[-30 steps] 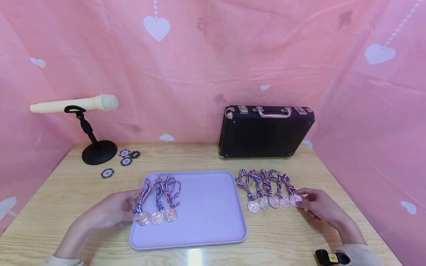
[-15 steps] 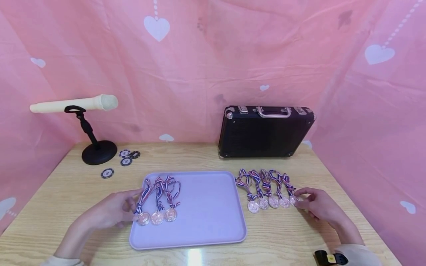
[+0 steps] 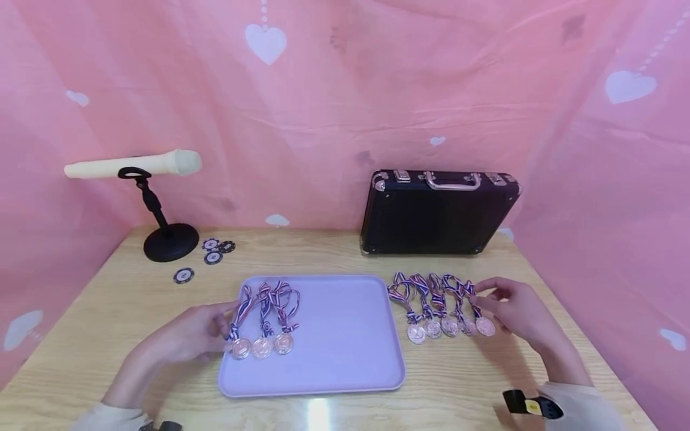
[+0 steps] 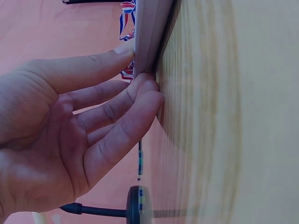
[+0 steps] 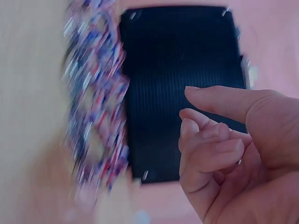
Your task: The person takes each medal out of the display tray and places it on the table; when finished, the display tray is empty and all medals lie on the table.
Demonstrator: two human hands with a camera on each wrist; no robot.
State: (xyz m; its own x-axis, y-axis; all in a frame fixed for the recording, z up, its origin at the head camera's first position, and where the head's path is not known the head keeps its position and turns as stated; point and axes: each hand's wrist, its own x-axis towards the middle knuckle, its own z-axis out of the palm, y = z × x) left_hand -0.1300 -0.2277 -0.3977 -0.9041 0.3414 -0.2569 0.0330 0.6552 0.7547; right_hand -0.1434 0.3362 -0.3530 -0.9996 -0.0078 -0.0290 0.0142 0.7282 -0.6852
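The left hand (image 3: 185,335) is resting at the left edge of the lilac tray (image 3: 345,335), fingers loosely extended against its rim and gripping nothing — three medals (image 3: 263,346) are lying inside. The right hand (image 3: 514,311), fingers curled, is hovering at the ribbon end of the medal row (image 3: 447,305) on the desk (image 3: 323,257) toward the right edge; whether it is pinching a ribbon I cannot tell. The step looks like picking the next medal — that is calling for a clean pinch on one ribbon alone. No readable writing anywhere.
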